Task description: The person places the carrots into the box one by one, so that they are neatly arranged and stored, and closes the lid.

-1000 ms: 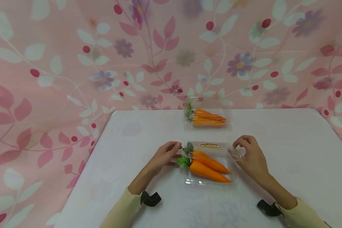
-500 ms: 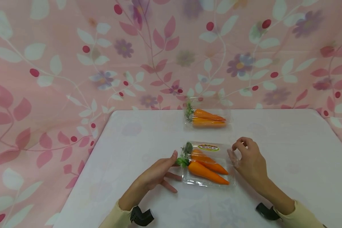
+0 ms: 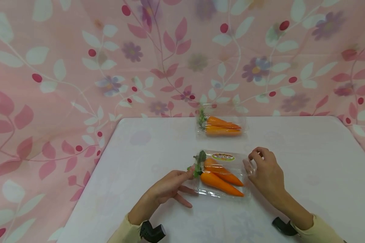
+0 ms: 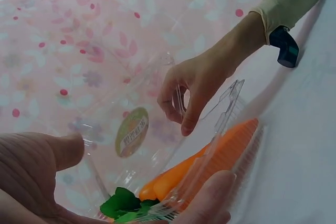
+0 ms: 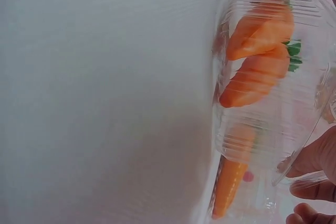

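A clear plastic clamshell box (image 3: 210, 193) lies on the table with two orange carrots (image 3: 221, 184) in it. The lid (image 4: 157, 72), with an oval label (image 3: 223, 157), stands partly raised. My right hand (image 3: 269, 170) pinches the lid's right edge between thumb and fingers. At the left end, the thumb of my left hand (image 3: 168, 189) touches the green carrot leaves (image 3: 197, 172) at the box's rim. The other left fingers are spread, low beside the box. In the left wrist view, one finger (image 4: 210, 198) overlaps the box's side wall.
A second clear box (image 3: 244, 131) with carrots (image 3: 222, 126) stands behind, at the table's back edge. The white tabletop (image 3: 140, 152) extends to both sides. A pink floral cloth (image 3: 158, 67) hangs behind the table.
My left hand has dropped from the box's upper left corner and turned, its thumb now on the leaves, which have shifted inward. My right hand keeps its pinch on the lid.
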The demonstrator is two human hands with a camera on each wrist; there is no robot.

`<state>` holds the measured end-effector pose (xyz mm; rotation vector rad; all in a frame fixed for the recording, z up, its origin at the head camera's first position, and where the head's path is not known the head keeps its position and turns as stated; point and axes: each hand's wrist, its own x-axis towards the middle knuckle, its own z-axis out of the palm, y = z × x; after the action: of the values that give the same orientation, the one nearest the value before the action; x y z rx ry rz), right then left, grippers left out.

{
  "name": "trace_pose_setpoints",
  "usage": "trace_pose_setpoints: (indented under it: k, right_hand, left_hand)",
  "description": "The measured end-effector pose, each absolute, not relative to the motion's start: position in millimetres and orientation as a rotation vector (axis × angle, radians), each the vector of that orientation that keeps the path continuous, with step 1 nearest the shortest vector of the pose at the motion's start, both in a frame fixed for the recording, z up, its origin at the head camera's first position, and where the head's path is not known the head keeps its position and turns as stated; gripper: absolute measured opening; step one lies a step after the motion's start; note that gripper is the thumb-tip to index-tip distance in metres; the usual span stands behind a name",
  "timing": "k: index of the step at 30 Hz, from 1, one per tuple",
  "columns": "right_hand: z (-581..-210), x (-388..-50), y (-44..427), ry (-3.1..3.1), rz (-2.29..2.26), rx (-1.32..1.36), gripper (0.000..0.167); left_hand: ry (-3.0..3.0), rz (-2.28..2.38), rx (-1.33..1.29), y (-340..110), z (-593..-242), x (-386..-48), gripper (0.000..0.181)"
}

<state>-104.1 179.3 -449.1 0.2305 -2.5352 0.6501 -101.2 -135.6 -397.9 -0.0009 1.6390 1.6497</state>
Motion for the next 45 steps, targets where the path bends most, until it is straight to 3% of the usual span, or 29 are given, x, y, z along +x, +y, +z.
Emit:
trace_pose_setpoints:
  k: [9, 21, 30, 38, 45]
  right_hand:
    - [-444.5, -98.2, 181.7, -2.586, 0.614, 0.276, 0.023]
    - [-415.2, -83.0, 196.9, -2.898, 0.627, 0.466, 0.046]
    - [-403.1, -70.9, 204.0, -2.867, 0.817, 0.36, 0.032]
    - [-402.7, -60.6, 216.4, -3.105, 1.139, 0.272, 0.036]
    - [-417.4, -61.5, 217.8, -3.129, 1.516, 0.287, 0.031]
  left_hand:
    - [1.586, 1.648, 0.04, -137.8, -399.0, -100.5, 0.061]
    - [1.681, 1.672, 0.037, -134.8, -405.5, -95.2, 0.041]
    - [1.756, 1.648, 0.061, -132.7, -408.3, -95.2, 0.037]
    - [1.846, 1.577, 0.069, -130.3, -408.0, -93.1, 0.04]
    - [1.87, 1.555, 0.068, -126.5, -406.7, -91.3, 0.035]
